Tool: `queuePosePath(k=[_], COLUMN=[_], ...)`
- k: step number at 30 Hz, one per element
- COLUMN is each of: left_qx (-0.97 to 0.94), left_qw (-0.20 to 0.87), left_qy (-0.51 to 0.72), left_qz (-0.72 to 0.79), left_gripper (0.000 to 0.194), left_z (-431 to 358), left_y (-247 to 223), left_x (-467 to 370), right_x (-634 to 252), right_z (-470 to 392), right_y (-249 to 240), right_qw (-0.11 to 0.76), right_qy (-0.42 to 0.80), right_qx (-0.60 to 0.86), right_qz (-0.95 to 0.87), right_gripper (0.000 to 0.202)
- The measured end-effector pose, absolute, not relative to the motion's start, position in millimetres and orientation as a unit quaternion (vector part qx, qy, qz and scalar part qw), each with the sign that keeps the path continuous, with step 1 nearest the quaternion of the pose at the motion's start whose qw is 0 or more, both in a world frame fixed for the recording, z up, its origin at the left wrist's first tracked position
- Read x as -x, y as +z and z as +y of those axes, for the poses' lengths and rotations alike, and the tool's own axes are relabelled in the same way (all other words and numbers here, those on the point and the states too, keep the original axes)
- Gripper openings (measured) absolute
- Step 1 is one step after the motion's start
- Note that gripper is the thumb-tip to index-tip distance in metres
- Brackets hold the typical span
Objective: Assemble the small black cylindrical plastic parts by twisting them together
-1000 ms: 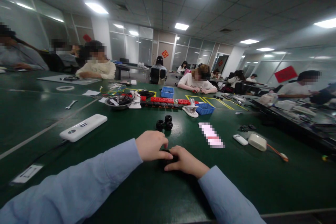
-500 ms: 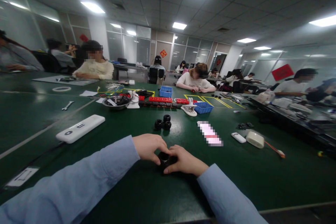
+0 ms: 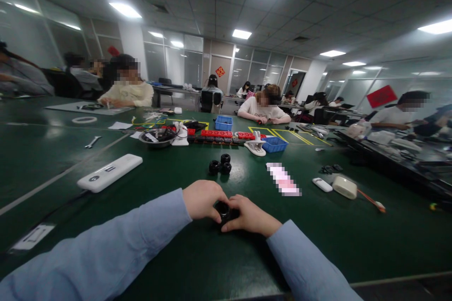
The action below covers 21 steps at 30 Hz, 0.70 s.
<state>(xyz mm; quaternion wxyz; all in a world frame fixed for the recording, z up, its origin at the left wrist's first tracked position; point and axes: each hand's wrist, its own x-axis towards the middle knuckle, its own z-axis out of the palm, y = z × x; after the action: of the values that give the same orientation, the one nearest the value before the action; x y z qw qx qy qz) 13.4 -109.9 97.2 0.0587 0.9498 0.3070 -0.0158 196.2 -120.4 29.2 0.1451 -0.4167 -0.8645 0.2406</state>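
Observation:
Between both hands is a small black toy wheel (image 3: 223, 211), its ring-shaped top facing up, near the green tabletop. My left hand (image 3: 205, 200) curls over its left and far side, with thumb and fingers against it. From the right, my right hand (image 3: 250, 217) grips it, thumb at the near side and fingers at the far side. Much of the wheel is hidden by the fingers. Just beyond the hands stand several similar black wheels (image 3: 225, 168), bunched together.
A white power bank (image 3: 110, 172) lies left and a phone (image 3: 283, 179) right. Farther right are a small white device (image 3: 322, 185) and a cream case (image 3: 344, 187). Beyond are red blocks (image 3: 221, 133), a blue basket (image 3: 274, 144) and a white clip stand (image 3: 255, 145). Co-workers sit around.
My left hand has shifted slightly to the right and its fingers have moved around the wheel. My right hand keeps nearly the same place. The view has shifted a little.

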Motion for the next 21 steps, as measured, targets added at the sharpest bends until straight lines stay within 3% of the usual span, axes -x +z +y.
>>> queuePosePath(k=[8,21], left_qx=[-0.921,-0.893], left_qw=[-0.016,-0.047], left_qy=[-0.039,-0.009], left_qz=[0.387,0.448], left_gripper=[0.036,0.053], left_z=[-128,-134], left_y=[103,92], left_x=[-25,-32], right_x=[-193,-193], right_z=[-118,-116], right_y=[25,20], right_qw=[0.151,0.162], right_qy=[0.232,0.239], right_qx=[0.439,0.438], right_qz=[-0.855,-0.851], right_gripper=[0.035,0.031])
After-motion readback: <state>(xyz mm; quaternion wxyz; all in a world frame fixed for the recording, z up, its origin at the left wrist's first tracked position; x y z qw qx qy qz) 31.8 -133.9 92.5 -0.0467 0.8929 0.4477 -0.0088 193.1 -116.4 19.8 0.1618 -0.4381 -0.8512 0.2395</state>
